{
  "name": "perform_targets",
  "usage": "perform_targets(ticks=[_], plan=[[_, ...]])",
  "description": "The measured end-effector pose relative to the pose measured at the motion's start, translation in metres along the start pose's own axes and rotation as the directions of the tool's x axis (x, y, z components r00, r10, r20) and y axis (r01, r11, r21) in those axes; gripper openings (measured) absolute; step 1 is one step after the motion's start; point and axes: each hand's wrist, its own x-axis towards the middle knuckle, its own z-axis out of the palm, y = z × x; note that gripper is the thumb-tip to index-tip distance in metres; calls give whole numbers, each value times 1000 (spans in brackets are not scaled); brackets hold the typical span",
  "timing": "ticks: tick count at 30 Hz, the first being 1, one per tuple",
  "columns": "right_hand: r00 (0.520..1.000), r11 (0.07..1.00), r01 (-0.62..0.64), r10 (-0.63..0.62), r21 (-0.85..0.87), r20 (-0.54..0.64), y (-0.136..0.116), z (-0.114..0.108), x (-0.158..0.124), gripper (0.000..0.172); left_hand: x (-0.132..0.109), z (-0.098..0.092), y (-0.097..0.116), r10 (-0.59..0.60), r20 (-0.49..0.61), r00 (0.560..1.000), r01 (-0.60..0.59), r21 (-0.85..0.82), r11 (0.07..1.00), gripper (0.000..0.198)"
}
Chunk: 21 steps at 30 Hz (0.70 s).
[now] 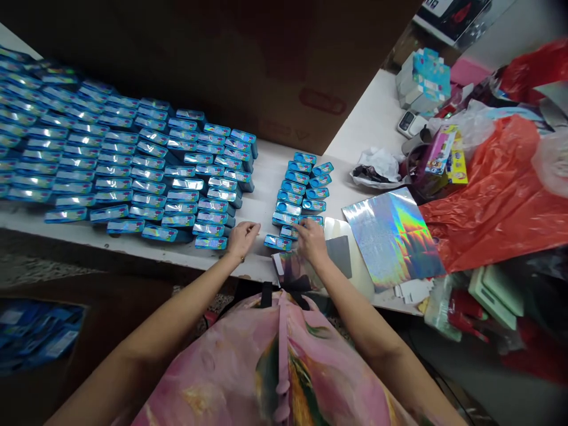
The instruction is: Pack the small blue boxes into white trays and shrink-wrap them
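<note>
My left hand (pixel 242 240) hovers over the white table between two groups of small blue boxes, its thumb and fingers pinched together. Anything in that pinch is too small to make out. At the smaller group, my right hand (pixel 312 241) is closed, its fingertips at the right end of a blue box (pixel 288 232); what they hold is hidden. The nearest box (pixel 277 242) lies just left of it. Boxes in this group show round marks on top. To my left stand long rows of blue boxes (pixel 146 174) with shiny tops.
A large brown carton (pixel 248 65) stands behind the boxes. Right of my right hand lie a grey sheet (pixel 339 255) and a shiny rainbow sheet (pixel 394 236). Red plastic bags (pixel 497 189) and clutter crowd the far right. An open box of blue packets (pixel 39 337) sits low left.
</note>
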Motion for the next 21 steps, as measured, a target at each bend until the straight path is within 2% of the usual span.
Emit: perform_targets(ticks=[3,5,7,9,11,14,17,21], plan=[[994,983,110,-106,147,-30,10,1,-31,28,-43,4,-17,-122,126,985,129,-45,991,30],[990,971,140,-134,193,-43,9,4,-45,26,-65,22,-24,-210,240,948,263,-212,941,41],[986,967,167,-163,194,-38,2,7,-51,25,-76,43,-24,-223,298,928,324,-353,878,45],[977,964,213,-215,156,-8,-6,8,-50,26,-79,57,-18,-201,313,928,321,-405,856,39],[963,961,261,-265,96,39,-12,7,-48,27,-79,61,-11,-172,313,934,295,-402,867,33],[954,958,287,-288,29,79,-13,4,-48,30,-81,55,-1,-117,322,940,244,-391,887,28],[959,961,275,-276,28,56,-8,0,-49,33,-86,48,9,-56,332,942,184,-369,911,27],[939,939,341,-343,57,36,-1,-5,-47,31,-85,43,22,-29,294,955,140,-362,922,27]])
